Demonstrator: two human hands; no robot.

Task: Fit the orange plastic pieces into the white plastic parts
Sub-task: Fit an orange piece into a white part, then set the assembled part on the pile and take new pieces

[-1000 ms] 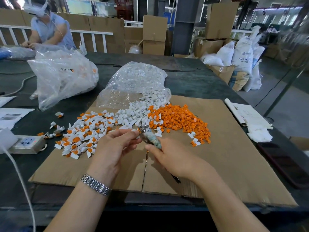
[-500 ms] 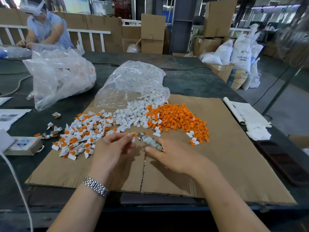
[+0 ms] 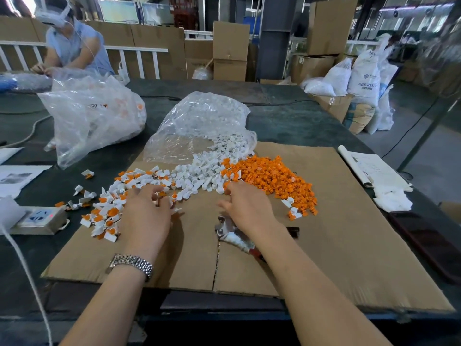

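Nearest the person, a pair of pliers (image 3: pixel 233 236) lies on the cardboard sheet (image 3: pixel 336 258), its handles running back under the right forearm toward five o'clock; neither hand holds it.

Just beyond, the right hand (image 3: pixel 249 208) is spread flat with relaxed fingers, gripping nothing that I can see, its fingertips reaching to twelve o'clock and touching the near edge where white and orange heaps meet. The orange pieces (image 3: pixel 274 176) lie from that hand toward one and two o'clock, close by, so this is plainly the hand nearer them.

The left hand (image 3: pixel 147 211) sits at about nine o'clock of the right, fingers loosely curled down among the assembled pieces (image 3: pixel 109 213); whether it pinches one I cannot tell, as the fingertips are blurred. The loose white parts (image 3: pixel 199 173) lie from it toward one o'clock, between the two hands and a little farther off.

Farther still, at twelve o'clock, the clear bag (image 3: pixel 199 126) spills more white parts onto the sheet. The next pick, I'd judge, is one short reach forward for each hand.
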